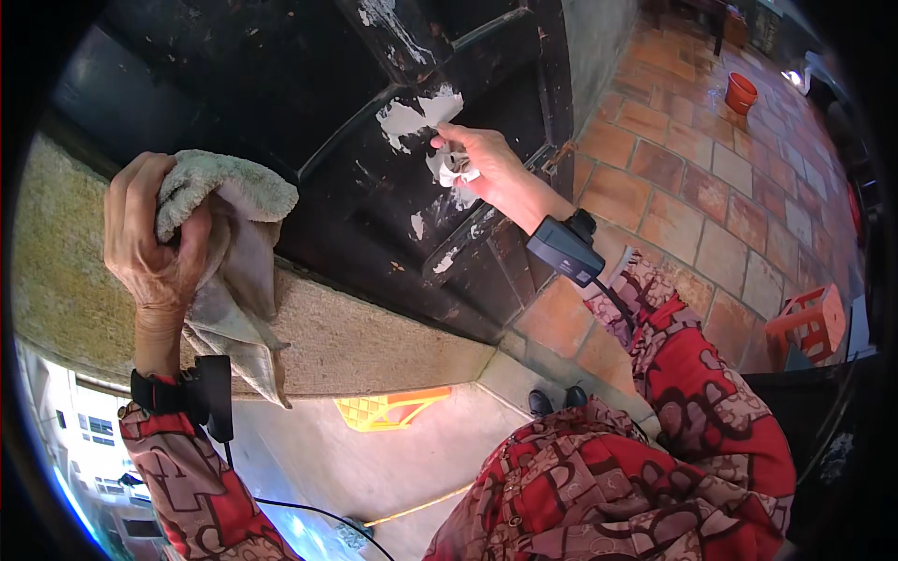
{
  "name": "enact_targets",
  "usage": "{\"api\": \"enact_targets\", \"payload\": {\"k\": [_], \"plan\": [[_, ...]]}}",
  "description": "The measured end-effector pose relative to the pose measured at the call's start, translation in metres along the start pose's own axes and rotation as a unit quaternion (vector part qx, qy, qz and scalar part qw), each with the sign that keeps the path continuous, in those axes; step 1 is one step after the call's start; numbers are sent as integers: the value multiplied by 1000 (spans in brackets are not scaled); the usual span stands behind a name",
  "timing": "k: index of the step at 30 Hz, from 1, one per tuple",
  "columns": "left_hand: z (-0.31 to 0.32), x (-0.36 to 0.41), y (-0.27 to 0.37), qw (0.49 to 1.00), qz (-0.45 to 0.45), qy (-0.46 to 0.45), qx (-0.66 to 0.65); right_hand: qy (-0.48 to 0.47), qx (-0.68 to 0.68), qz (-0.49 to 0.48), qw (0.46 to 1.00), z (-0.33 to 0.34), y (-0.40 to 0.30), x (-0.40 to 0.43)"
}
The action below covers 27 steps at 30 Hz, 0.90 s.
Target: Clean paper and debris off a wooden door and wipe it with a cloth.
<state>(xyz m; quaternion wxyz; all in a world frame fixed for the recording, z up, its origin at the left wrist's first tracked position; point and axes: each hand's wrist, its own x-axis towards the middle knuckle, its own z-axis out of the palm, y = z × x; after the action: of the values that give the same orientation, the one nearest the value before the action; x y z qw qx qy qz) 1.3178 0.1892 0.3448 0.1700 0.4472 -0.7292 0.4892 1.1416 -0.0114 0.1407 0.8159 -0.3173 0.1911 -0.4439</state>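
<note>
My left hand (158, 231) grips a greyish-green terry cloth (228, 189), whose lower part hangs down in front of the stone wall edge. My right hand (480, 165) is at the dark panelled door (337, 203), its thumb and fingers closed on a crumpled scrap of white material (452, 167). Just above those fingertips, a large ragged white patch (417, 118) shows on the door. Smaller white patches and flecks lie below the hand and near the door's top. Whether the scrap is paper or peeled film I cannot tell.
A rough stone wall edge (351, 336) runs beside the door. Below it stands a yellow plastic stool or crate (389, 410). On the terracotta tile floor (680, 182) are a red-orange bucket (741, 93) and an orange plastic stool (810, 322). A cable hangs from the left wrist device.
</note>
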Motion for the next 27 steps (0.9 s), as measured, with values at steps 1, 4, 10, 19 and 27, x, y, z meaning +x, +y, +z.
{"api": "enact_targets", "payload": {"k": [1,4,10,19,27], "plan": [[-2,-1,-1,1000,0,-2,2,-2,1,2,1000,4,4,2],[-4,-3,-2,1000,-5,-9,8,14,69,27,997,7,10,7],[-3,-1,-1,1000,1,-8,24,16,152,47,987,7,7,8],[1,2,2,999,-1,12,33,3,207,76,975,5,1,11],[4,0,1,999,-8,13,35,41,156,48,986,-2,-1,2]]}}
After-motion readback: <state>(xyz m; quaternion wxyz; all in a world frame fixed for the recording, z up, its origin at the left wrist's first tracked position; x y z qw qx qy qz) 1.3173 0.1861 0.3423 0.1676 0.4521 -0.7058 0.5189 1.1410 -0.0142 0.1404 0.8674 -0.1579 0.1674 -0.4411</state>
